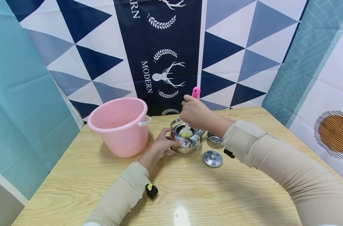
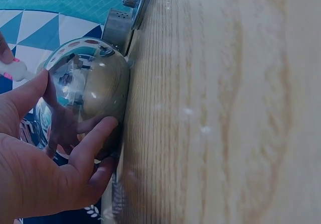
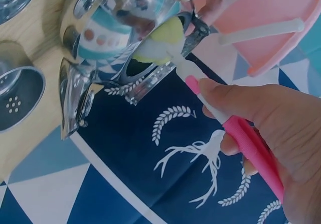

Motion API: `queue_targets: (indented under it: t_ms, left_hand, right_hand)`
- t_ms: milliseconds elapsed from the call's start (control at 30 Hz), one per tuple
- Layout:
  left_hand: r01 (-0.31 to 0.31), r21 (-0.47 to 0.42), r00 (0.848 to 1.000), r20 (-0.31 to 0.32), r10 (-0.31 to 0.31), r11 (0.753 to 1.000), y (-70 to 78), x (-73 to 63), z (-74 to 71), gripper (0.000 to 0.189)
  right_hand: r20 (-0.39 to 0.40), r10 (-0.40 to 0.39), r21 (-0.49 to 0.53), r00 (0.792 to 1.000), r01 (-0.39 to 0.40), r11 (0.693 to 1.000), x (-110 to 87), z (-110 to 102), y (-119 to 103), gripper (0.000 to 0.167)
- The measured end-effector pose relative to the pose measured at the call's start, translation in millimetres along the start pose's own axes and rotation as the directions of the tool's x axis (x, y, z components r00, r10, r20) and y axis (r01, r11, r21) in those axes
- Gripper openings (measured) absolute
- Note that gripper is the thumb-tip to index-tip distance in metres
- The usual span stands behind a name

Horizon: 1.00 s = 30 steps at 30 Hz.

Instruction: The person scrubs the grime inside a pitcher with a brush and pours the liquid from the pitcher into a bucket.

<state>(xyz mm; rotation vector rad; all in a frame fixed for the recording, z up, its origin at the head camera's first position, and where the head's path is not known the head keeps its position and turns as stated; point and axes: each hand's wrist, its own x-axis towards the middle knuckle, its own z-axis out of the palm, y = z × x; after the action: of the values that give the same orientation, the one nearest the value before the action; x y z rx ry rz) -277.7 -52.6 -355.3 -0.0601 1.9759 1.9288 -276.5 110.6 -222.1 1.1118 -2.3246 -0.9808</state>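
Note:
A shiny steel teapot [image 1: 187,145] stands on the table with its top uncovered. My left hand [image 1: 163,142] holds it round the left side, thumb near the rim and fingers low on the belly. Above the pot, my right hand [image 1: 196,110] grips a brush [image 3: 251,148] by its pink and white handle. The brush's yellow and white head [image 3: 163,40] sits in the pot's mouth, its lower part hidden inside. Beside the pot lie its round metal lid [image 1: 212,158] and a small steel strainer [image 1: 214,140] with holes in its base.
A pink bucket [image 1: 123,125] with a white handle stands to the left of the pot. Behind the wooden table [image 1: 171,188] hangs a patterned cloth [image 1: 166,37] with triangles and deer heads.

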Motion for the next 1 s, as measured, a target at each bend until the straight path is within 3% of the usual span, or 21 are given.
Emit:
queue_targets:
  t_ms: [267,600,1000]
  left_hand:
    - [0.011,-0.001,1.0,0.004,-0.011,1.0,-1.3,2.0,-1.7,0.08]
    - [0.004,-0.001,1.0,0.016,-0.004,1.0,-1.3,2.2,-1.1,0.08]
    - [0.001,0.001,1.0,0.016,-0.001,1.0,-0.1,1.2,-2.6,0.08]
  right_hand:
    - [-0.05,0.019,-0.024,0.999,-0.02,1.0,10.6,3,-8,0.013]
    - [-0.013,0.084,-0.121,0.996,-0.085,0.989,20.9,7,-13,0.016]
    - [0.009,0.083,-0.076,0.997,-0.082,0.994,4.2,12,-2,0.011]
